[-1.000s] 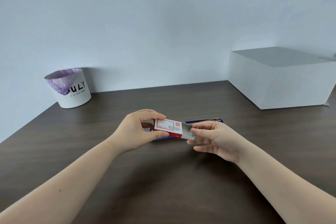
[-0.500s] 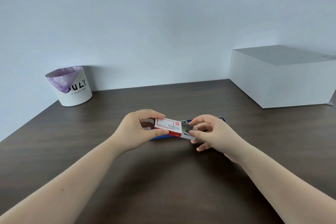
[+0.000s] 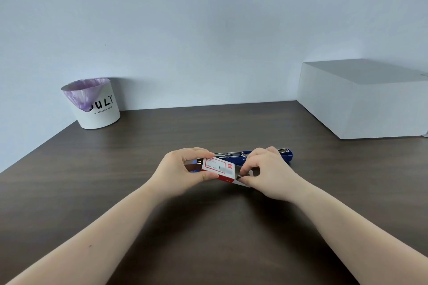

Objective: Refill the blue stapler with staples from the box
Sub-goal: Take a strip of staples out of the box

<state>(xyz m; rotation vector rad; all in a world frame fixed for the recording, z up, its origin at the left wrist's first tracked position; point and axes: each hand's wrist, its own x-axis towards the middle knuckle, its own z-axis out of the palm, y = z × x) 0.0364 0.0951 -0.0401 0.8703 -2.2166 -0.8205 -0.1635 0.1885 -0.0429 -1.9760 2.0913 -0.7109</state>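
I hold the staple box (image 3: 217,168) in my left hand (image 3: 178,171), thumb along its near edge and fingers curled over its far side, so the red and white label faces up toward me. The box is lifted just above the dark wooden table (image 3: 115,192), roughly level, with its right end open. My right hand (image 3: 266,169) is at that open end, the fingertips (image 3: 243,170) pinched on the grey flap or inner tray (image 3: 240,179) that sticks out there; I cannot tell which of the two it is, nor whether any staples are between my fingers. The blue stapler (image 3: 288,157) lies flat on the table right behind the box and my hands, running left to right, opened out so its metal staple channel (image 3: 229,153) faces up. Its right end shows past my right hand, and a small bit of blue shows under my left palm; the middle is hidden by the box. A white bin (image 3: 99,111) with a purple liner (image 3: 83,95) stands at the back left of the table against the pale wall (image 3: 208,30), well apart from my hands. A large white box (image 3: 361,104) sits at the back right.
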